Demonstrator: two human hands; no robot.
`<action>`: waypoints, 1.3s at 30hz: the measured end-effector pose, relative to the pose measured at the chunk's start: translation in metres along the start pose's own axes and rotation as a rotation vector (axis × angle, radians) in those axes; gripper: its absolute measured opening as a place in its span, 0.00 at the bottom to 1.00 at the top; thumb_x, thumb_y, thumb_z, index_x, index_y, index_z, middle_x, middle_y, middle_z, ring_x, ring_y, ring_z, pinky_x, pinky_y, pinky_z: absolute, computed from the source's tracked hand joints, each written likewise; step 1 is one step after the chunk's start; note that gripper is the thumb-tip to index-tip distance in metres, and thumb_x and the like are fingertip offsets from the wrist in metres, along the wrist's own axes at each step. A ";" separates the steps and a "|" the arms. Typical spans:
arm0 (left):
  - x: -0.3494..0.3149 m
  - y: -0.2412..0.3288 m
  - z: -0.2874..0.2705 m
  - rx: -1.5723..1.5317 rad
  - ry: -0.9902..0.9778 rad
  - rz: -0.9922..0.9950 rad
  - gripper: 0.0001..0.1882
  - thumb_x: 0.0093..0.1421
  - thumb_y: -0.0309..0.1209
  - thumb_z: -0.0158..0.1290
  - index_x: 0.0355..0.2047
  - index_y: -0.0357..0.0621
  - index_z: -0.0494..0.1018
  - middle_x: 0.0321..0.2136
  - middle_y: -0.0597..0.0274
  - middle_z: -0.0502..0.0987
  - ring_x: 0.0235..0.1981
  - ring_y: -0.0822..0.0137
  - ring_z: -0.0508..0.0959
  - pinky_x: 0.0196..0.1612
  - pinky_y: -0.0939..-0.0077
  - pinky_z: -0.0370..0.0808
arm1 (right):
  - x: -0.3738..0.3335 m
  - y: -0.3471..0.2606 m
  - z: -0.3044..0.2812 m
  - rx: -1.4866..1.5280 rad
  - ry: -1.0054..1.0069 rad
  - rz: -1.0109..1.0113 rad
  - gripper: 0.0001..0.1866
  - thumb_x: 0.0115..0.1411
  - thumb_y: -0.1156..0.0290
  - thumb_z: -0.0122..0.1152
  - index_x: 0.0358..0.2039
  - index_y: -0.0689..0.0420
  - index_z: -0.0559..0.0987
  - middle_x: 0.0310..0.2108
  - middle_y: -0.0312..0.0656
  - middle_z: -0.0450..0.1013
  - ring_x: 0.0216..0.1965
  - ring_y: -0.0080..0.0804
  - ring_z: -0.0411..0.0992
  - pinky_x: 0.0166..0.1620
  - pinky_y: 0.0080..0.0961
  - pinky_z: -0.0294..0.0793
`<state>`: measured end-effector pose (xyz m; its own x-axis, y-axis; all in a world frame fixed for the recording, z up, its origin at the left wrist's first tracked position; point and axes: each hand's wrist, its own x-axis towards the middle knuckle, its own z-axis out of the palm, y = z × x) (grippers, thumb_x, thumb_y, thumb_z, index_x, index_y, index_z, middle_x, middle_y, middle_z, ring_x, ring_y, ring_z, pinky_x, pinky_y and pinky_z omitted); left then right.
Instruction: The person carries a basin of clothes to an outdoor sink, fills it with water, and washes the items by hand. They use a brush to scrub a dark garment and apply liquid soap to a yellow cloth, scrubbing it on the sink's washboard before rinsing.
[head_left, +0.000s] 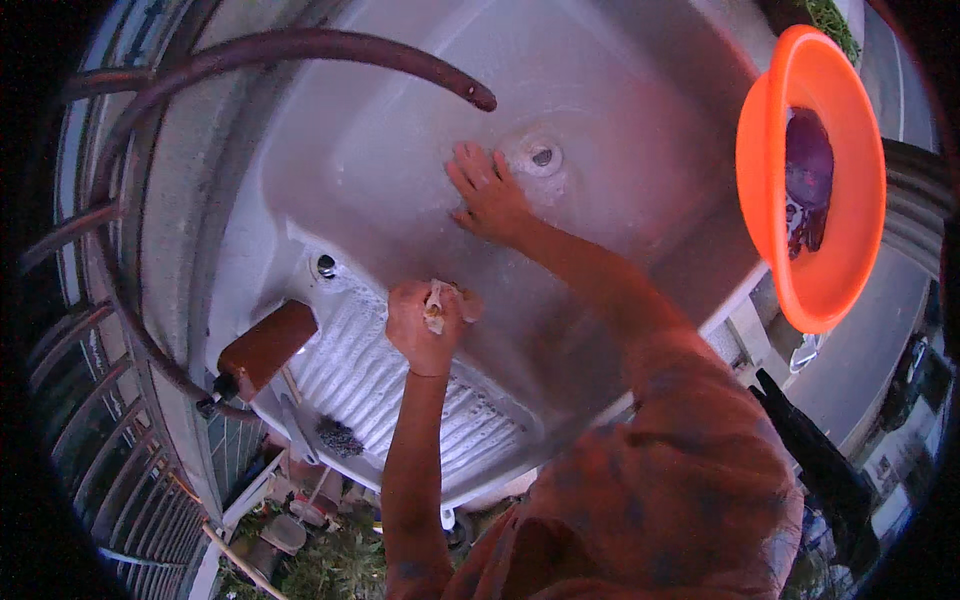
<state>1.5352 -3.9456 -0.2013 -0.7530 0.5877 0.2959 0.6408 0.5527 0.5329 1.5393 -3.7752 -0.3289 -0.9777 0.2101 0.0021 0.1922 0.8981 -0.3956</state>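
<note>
My left hand is closed around a crumpled, pale, yellowish wad, perhaps a rag or worn sponge; its exact kind is unclear. That hand is above the divide between the basin and the ridged washboard of a pale laundry sink. Farther in, my right hand is spread against the basin, palm down, with fingers apart and nothing held. Just right of its fingertips is the round drain. A dark red hose arches over the basin, its end beyond my right hand.
A brown bottle with a black cap lies at the sink's left edge. Near it are a dark scouring pad and a second drain. An orange basin holding dark purple cloth stands right. Metal railings run left.
</note>
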 end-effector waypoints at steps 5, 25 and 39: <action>0.002 0.005 -0.004 -0.064 0.039 0.008 0.07 0.48 0.29 0.54 0.26 0.41 0.67 0.23 0.56 0.69 0.26 0.54 0.70 0.29 0.65 0.68 | -0.058 0.053 -0.041 -0.086 -0.231 -0.205 0.32 0.52 0.54 0.50 0.56 0.52 0.58 0.60 0.38 0.49 0.62 0.38 0.43 0.60 0.45 0.38; 0.000 0.001 0.000 0.027 0.009 0.059 0.10 0.46 0.28 0.55 0.28 0.43 0.67 0.25 0.56 0.71 0.27 0.55 0.72 0.26 0.66 0.71 | -0.037 0.102 -0.035 0.177 0.233 0.303 0.15 0.38 0.74 0.61 0.31 0.50 0.75 0.32 0.41 0.65 0.37 0.41 0.65 0.37 0.35 0.67; -0.005 -0.001 0.001 0.119 -0.029 0.005 0.08 0.48 0.30 0.54 0.27 0.45 0.66 0.25 0.57 0.69 0.25 0.57 0.72 0.23 0.65 0.71 | -0.030 0.066 -0.042 0.681 0.352 0.472 0.07 0.51 0.67 0.54 0.27 0.57 0.74 0.27 0.45 0.70 0.32 0.40 0.69 0.35 0.32 0.67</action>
<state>1.5387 -3.9487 -0.2039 -0.7464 0.6065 0.2738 0.6587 0.6151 0.4332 1.5848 -3.7056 -0.3168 -0.7056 0.7060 -0.0612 0.3651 0.2882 -0.8852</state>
